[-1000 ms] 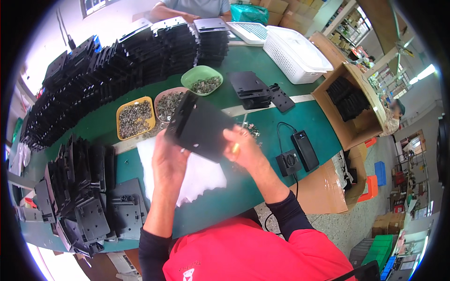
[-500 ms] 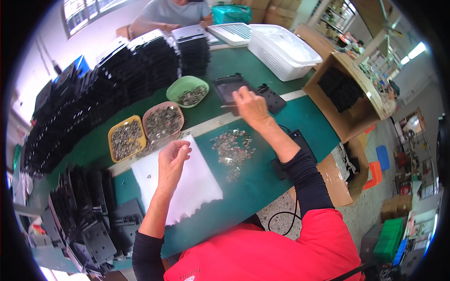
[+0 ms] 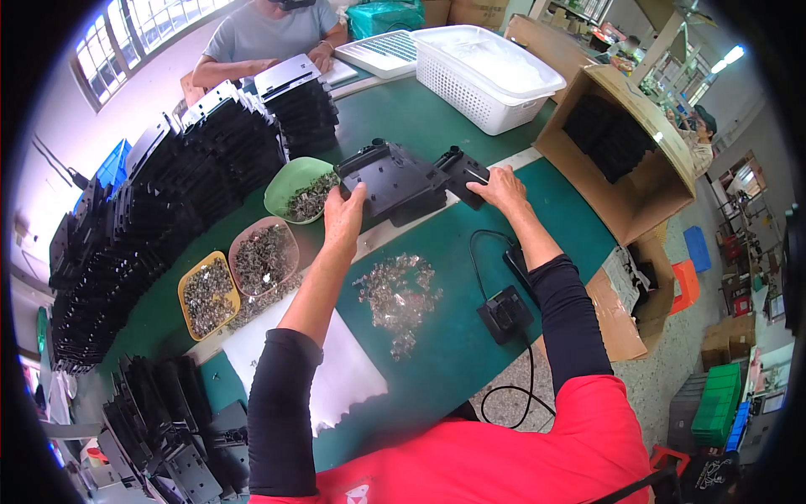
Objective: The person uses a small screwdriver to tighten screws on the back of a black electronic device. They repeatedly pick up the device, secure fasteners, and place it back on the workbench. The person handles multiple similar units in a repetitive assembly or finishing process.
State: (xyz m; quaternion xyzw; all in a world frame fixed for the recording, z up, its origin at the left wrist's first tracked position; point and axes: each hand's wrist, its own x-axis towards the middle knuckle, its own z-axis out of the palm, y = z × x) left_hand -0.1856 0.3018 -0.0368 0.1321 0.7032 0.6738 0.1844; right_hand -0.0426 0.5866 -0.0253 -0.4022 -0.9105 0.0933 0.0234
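Observation:
My left hand [image 3: 342,220] is closed on the near left corner of a black plastic panel [image 3: 393,178], thumb on top. The panel is tilted, and its upper face shows small bosses and raised edges. At its right end lies a smaller black plastic piece [image 3: 457,168]; I cannot tell whether the two are joined. My right hand [image 3: 505,191] is closed at the right edge of this smaller piece, with a thin, light-coloured tool near its fingertips, too small to make out. Beside my left hand stands a green bowl [image 3: 277,200] of small metal parts.
A pink bowl [image 3: 290,244] and a yellow tray [image 3: 186,290] hold small metal parts. More lie in a loose pile [image 3: 399,302] by a white sheet [image 3: 340,378]. Black panels stand stacked at left. A white basket [image 3: 470,92], cardboard box [image 3: 625,214] and corded black device [image 3: 505,313] are around.
My left hand has moved from above the white sheet up to the black panel and taken hold of its corner. My right hand has shifted right, onto the smaller piece. The view has turned slightly.

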